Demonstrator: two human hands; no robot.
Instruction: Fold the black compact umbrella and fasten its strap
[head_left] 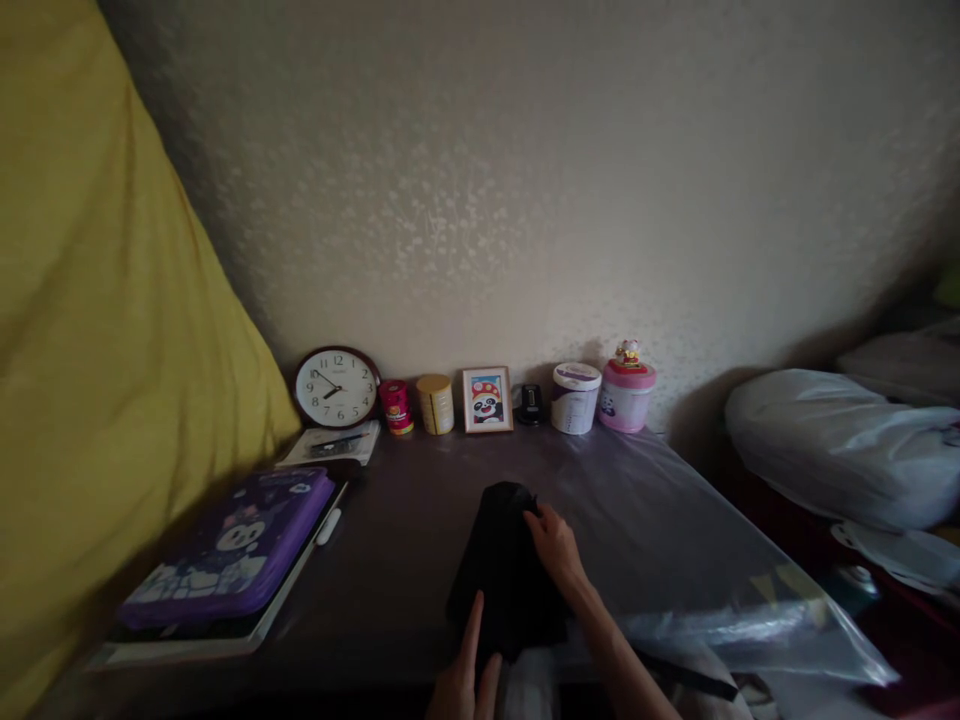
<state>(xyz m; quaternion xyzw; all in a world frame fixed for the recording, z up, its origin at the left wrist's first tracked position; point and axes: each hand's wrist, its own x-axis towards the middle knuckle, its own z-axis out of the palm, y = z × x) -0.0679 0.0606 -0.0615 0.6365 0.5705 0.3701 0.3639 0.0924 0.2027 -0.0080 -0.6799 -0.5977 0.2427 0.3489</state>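
Observation:
A black, soft-looking fabric item (499, 560) lies near the front edge of the covered table; its exact kind does not show. At its upper right edge, my right hand (555, 545) is closed, with thumb and fingers pinching the fabric. My left hand (463, 680) is at the item's near end, low in the view. Its index finger stretches flat along the black fabric, apart from the other visible digit; the rest of that hand falls below the picture.
Along the wall stand a clock (337, 388), a red can (396, 407), a yellow canister (436, 404), a panda picture frame (487, 400) and two tubs. A purple case (232, 550) lies on the left beside a yellow curtain (112, 300). White bags (847, 440) are piled right.

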